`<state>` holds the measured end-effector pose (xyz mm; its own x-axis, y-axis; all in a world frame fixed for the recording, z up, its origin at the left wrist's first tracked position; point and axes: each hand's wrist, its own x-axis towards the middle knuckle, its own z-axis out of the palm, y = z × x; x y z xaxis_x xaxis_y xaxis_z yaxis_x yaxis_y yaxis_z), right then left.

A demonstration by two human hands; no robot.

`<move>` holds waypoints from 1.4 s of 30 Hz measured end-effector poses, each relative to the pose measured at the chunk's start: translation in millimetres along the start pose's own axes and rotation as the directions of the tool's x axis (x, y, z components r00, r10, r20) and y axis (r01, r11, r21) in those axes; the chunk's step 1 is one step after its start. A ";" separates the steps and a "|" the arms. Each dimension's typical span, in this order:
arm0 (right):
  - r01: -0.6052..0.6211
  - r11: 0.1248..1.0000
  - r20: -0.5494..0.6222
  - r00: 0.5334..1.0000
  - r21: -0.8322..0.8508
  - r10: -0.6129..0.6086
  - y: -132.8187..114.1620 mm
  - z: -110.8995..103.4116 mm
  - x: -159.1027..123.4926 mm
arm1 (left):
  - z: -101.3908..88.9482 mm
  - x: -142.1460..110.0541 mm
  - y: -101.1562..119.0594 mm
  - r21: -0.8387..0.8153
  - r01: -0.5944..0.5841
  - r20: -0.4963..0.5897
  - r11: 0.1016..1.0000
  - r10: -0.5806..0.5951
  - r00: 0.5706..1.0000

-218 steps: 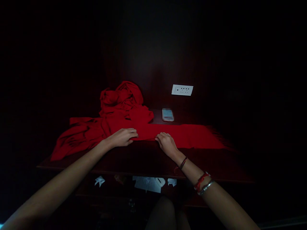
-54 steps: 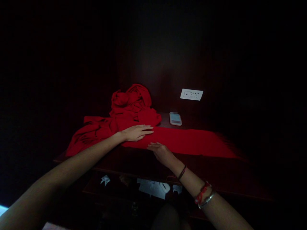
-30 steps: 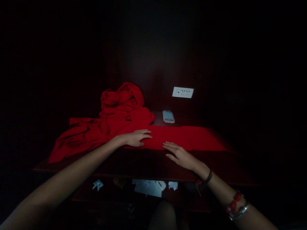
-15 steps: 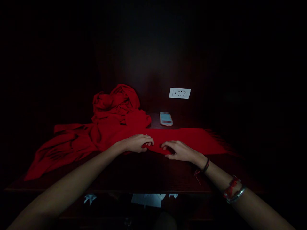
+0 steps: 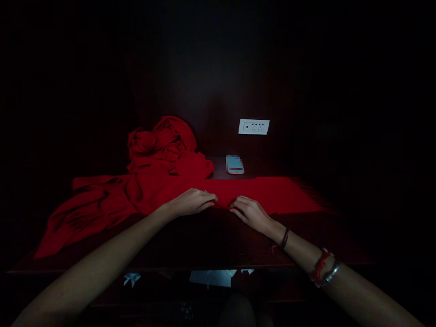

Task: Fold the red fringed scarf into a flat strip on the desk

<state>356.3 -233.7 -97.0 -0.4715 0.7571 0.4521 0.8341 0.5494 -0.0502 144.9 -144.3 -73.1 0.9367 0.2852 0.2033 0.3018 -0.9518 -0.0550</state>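
Note:
A red fringed scarf (image 5: pixel 269 193) lies across a dark wooden tabletop. Its right part is a flat, folded strip ending in fringe, while the left part is heaped and crumpled. My left hand (image 5: pixel 195 202) pinches the strip's near edge around the middle. A short way to the right, my right hand (image 5: pixel 251 212) grips the same edge, fingers curled over the cloth. Between the two hands the edge looks slightly lifted. The undersides of the fingers are hidden.
A phone with a blurred screen (image 5: pixel 235 165) lies behind the scarf. On the back wall is a white socket panel (image 5: pixel 254 126). Below the tabletop's front edge (image 5: pixel 163 271), a shelf holds white paper (image 5: pixel 211 278) and a crumpled scrap (image 5: pixel 131 279). The surroundings are very dark.
Both hands lay flat and spread on the scarf about a second ago; since then their fingers have curled and closed on its near edge. The view has shifted slightly.

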 end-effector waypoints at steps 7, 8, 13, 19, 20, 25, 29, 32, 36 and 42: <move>0.008 0.994 -0.040 0.999 -0.112 -0.013 -0.2 1.8 -0.9 | -1.8 0.6 8.1 0.082 -0.050 -0.094 0.995 0.058 0.994; 0.009 0.993 -0.038 0.999 -0.121 -0.014 -0.8 1.4 -0.9 | -1.2 0.5 7.5 0.083 -0.052 -0.101 0.995 0.061 0.993; 0.022 0.993 -0.007 1.000 -0.117 -0.023 -1.0 -1.6 -0.1 | 1.0 0.5 4.5 0.081 -0.065 -0.115 0.995 0.074 0.991; 0.028 0.992 0.032 0.999 -0.120 -0.024 -0.4 -3.6 2.7 | 0.6 2.0 6.1 0.110 -0.069 -0.103 0.992 0.080 0.991; 0.033 0.991 0.049 0.998 -0.132 -0.027 -0.7 -3.7 3.1 | 0.4 2.1 6.3 0.112 -0.071 -0.096 0.991 0.082 0.992; 0.048 0.985 0.108 0.994 -0.168 -0.030 -2.3 -4.7 2.9 | 0.5 2.4 7.5 0.120 -0.079 -0.057 0.990 0.086 0.995; 0.041 0.986 0.097 0.995 -0.164 -0.025 -8.5 -6.7 6.5 | 1.7 3.0 8.8 0.123 -0.075 -0.050 0.990 0.081 0.995; 0.012 0.989 0.046 0.999 -0.150 -0.005 -17.4 -3.9 15.9 | 3.5 3.4 8.3 0.111 -0.084 -0.050 0.990 0.090 0.995; -0.041 0.990 0.017 0.999 -0.138 0.044 -26.1 4.9 25.8 | 4.9 3.2 4.8 0.050 -0.055 -0.046 0.997 0.057 0.997; -0.008 0.986 0.033 0.999 -0.165 0.014 -25.9 7.9 17.3 | 0.5 4.0 3.6 -0.131 -0.043 0.003 0.990 0.044 0.999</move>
<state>324.3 -232.0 -94.9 -0.4694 0.7759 0.4214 0.8736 0.4777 0.0935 149.8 -146.6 -72.9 0.9496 0.2437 0.1972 0.2355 -0.9697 0.0646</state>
